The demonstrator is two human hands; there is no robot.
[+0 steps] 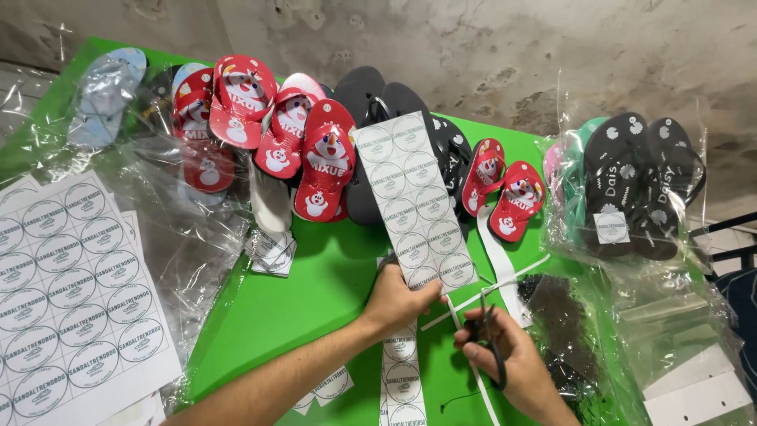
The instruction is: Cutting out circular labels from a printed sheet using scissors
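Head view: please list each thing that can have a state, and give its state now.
Left hand: gripping the sticker strip.
Sticker strip: held up, partly cut.
Right hand: holding the scissors.
Scissors: blades at the strip's edge.
Sticker sheets: flat, uncut.
Red sandals: heaped, unbagged.
Black sandals: inside a clear bag.
Table: covered in green.

On your green counter you have red flip-flops with snowman prints fanned along the far edge, and a smaller red pair further right. Plain black flip-flops lie between them. To your left sits a full sheet of round stickers beside crumpled clear plastic. To your right, black flip-flops with flower prints rest in clear bags.
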